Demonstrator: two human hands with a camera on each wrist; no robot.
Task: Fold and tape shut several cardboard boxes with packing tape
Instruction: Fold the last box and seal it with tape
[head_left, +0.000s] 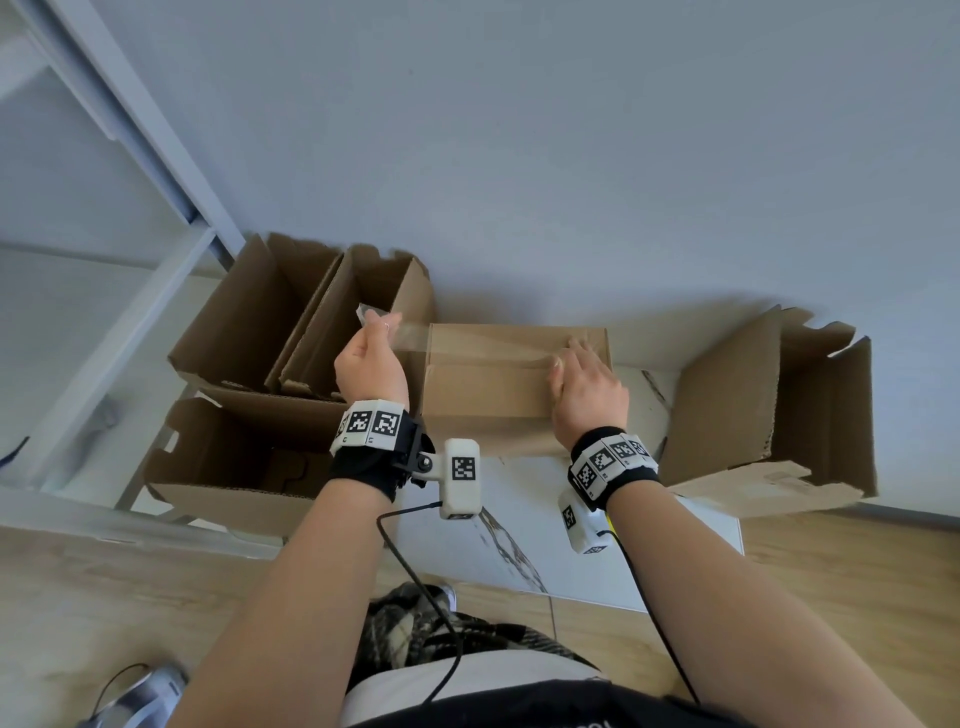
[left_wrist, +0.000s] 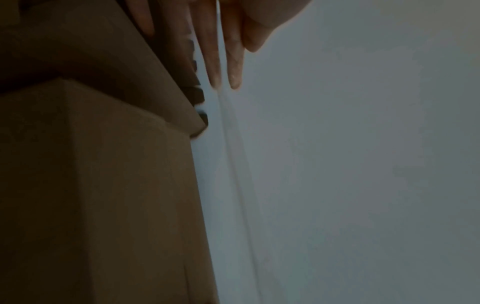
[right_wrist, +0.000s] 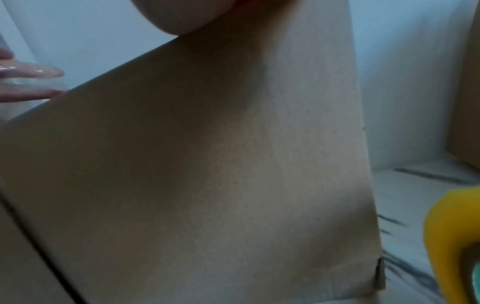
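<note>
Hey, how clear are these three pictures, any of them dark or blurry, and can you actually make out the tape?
Head view: bright and sharp, edges bent by the wide lens, clear tape strip faint. Left wrist view: dim, box nearly black. Right wrist view: soft and blurred.

- right hand fingertips hidden behind far edge of closed box
- tape roll: possibly the yellow thing right of box, cut off by frame
- left wrist view dark, blurred

Closed brown cardboard box at centre against the wall; open-flapped cardboard boxes to its left, another open carton right; yellow object, possibly a tape dispenser, beside it.
</note>
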